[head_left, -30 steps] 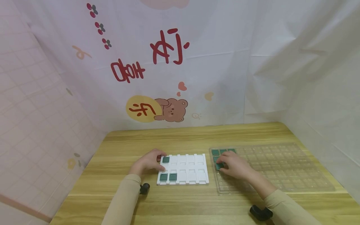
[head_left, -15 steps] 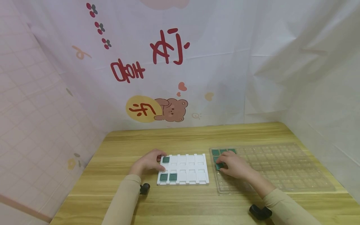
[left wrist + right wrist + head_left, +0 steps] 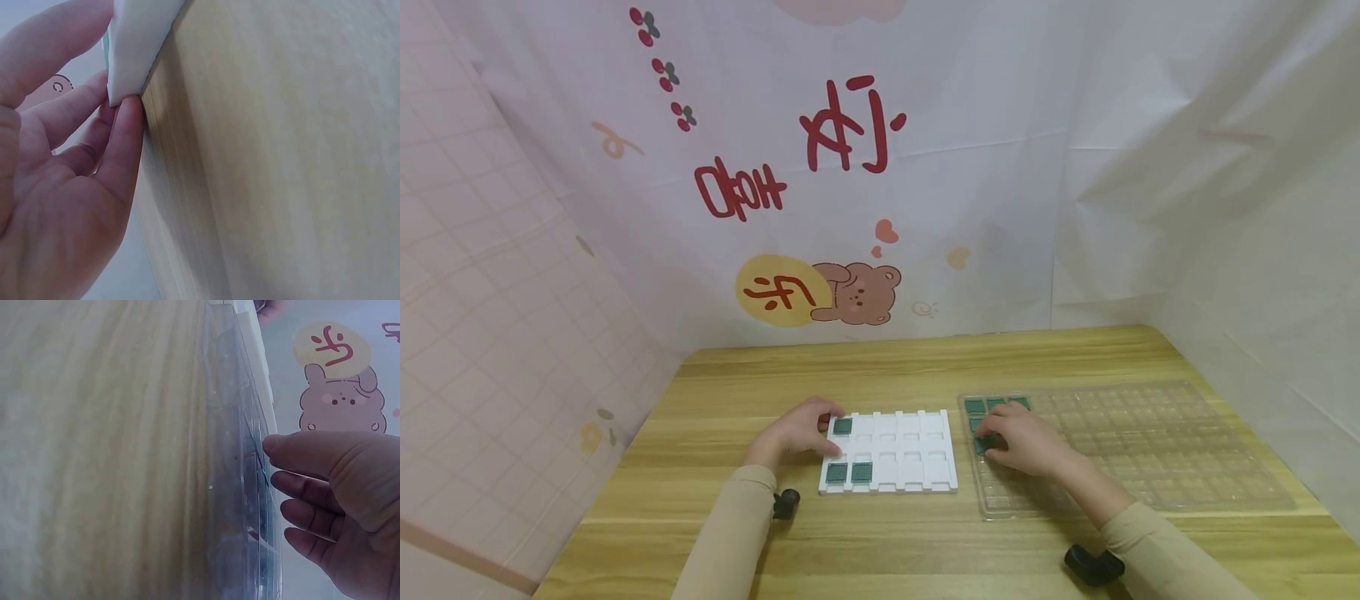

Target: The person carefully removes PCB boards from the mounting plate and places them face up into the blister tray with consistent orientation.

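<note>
My left hand (image 3: 797,429) grips the left end of a white tray (image 3: 898,451), its thumb near the front corner; in the left wrist view the fingertips press against the tray's edge (image 3: 132,53). Three green square chips, such as the one at the back left (image 3: 842,426), sit in that tray's pockets. Over a clear plastic tray (image 3: 1135,442), my right hand (image 3: 1030,442) pinches a green chip (image 3: 981,447) between thumb and fingers. That chip looks tilted in its pocket and is partly hidden. Several more green chips (image 3: 974,406) lie in the clear tray's back-left pockets.
Both trays lie flat on a wooden table (image 3: 880,550), the white one left of the clear one with a narrow gap between. A printed cloth (image 3: 985,192) hangs behind the table and along its sides. Black wrist mounts (image 3: 1093,567) show beneath the sleeves.
The chip under my right fingers has tipped up slightly and shows less of its face. The left hand and both trays have stayed put.
</note>
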Demonstrator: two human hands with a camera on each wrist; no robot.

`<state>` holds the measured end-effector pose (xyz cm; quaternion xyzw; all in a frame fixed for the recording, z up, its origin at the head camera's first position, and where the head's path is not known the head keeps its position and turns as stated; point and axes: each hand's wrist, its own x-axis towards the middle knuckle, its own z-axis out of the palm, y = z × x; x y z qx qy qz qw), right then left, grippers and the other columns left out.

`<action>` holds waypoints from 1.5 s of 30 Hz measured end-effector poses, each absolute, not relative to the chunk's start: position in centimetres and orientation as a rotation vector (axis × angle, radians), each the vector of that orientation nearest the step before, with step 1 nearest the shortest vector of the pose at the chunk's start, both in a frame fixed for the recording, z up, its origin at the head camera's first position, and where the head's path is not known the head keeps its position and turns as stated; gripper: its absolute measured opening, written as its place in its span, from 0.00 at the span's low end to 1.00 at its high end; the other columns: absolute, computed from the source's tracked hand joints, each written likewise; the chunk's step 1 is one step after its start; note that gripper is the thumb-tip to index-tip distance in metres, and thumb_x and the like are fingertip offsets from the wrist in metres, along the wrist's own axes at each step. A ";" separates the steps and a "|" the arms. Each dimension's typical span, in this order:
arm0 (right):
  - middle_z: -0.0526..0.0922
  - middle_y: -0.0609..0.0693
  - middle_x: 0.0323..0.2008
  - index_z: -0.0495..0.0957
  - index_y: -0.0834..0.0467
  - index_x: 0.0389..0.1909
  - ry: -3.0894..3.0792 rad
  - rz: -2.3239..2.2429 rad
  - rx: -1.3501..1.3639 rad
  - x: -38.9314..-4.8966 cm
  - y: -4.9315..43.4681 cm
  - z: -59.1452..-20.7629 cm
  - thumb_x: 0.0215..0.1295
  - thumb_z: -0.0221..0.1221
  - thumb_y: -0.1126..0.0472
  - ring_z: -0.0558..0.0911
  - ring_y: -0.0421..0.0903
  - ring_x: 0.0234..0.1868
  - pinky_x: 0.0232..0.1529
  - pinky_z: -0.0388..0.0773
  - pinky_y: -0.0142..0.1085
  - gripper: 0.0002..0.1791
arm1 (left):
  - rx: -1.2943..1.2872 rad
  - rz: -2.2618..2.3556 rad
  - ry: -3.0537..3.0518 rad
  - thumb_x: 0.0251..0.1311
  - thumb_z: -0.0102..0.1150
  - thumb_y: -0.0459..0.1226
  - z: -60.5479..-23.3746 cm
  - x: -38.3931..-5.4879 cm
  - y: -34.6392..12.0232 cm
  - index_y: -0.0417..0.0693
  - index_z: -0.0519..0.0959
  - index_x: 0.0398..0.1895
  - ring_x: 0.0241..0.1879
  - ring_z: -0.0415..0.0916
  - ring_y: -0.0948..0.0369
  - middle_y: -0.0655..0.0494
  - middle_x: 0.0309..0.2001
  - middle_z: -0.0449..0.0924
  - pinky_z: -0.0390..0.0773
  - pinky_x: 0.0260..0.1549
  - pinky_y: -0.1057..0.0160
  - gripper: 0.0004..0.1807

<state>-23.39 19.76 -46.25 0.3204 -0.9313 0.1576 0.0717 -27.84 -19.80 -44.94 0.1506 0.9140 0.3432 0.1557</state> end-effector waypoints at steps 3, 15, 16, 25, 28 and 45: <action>0.81 0.45 0.40 0.84 0.54 0.40 -2.794 0.467 0.958 -23.3 19.8 -46.2 0.54 0.71 0.62 0.78 0.50 0.45 0.47 0.77 0.47 0.12 | 0.434 0.975 2.618 0.41 0.81 0.33 -44.9 -27.8 -19.8 0.43 0.79 0.56 0.54 0.71 0.55 0.51 0.55 0.74 0.70 0.59 0.51 0.34; 0.86 0.48 0.40 0.84 0.60 0.45 -2.835 0.622 0.918 -22.9 19.8 -44.2 0.58 0.69 0.63 0.84 0.46 0.41 0.42 0.81 0.43 0.13 | 0.451 0.981 2.616 0.41 0.81 0.33 -45.2 -27.9 -19.9 0.42 0.79 0.55 0.53 0.71 0.55 0.51 0.54 0.74 0.71 0.58 0.51 0.33; 0.86 0.48 0.40 0.83 0.60 0.45 -2.836 0.638 0.912 -22.8 19.8 -44.1 0.58 0.69 0.63 0.84 0.45 0.40 0.42 0.81 0.43 0.13 | 0.454 0.976 2.615 0.41 0.81 0.33 -45.2 -28.0 -19.9 0.43 0.79 0.55 0.53 0.71 0.55 0.51 0.54 0.74 0.71 0.58 0.51 0.33; 0.85 0.47 0.36 0.83 0.61 0.46 -2.783 0.692 0.883 -22.5 19.4 -42.8 0.58 0.68 0.65 0.82 0.42 0.36 0.36 0.80 0.38 0.14 | 0.467 0.961 2.616 0.41 0.81 0.34 -45.2 -28.0 -20.0 0.42 0.78 0.56 0.52 0.71 0.55 0.51 0.54 0.74 0.71 0.58 0.50 0.34; 0.85 0.48 0.36 0.83 0.61 0.46 -2.753 0.690 0.878 -22.3 19.1 -42.3 0.58 0.69 0.64 0.82 0.43 0.36 0.36 0.80 0.38 0.14 | 0.478 0.961 2.617 0.41 0.81 0.34 -45.3 -28.1 -20.1 0.41 0.78 0.56 0.52 0.71 0.55 0.51 0.54 0.74 0.71 0.57 0.51 0.34; 0.84 0.44 0.38 0.83 0.55 0.47 -2.378 0.704 0.976 -22.1 16.4 -41.6 0.55 0.72 0.62 0.81 0.41 0.39 0.38 0.80 0.39 0.18 | 0.463 0.946 2.615 0.41 0.81 0.34 -45.0 -28.1 -19.9 0.42 0.78 0.56 0.52 0.71 0.55 0.51 0.54 0.74 0.71 0.58 0.51 0.34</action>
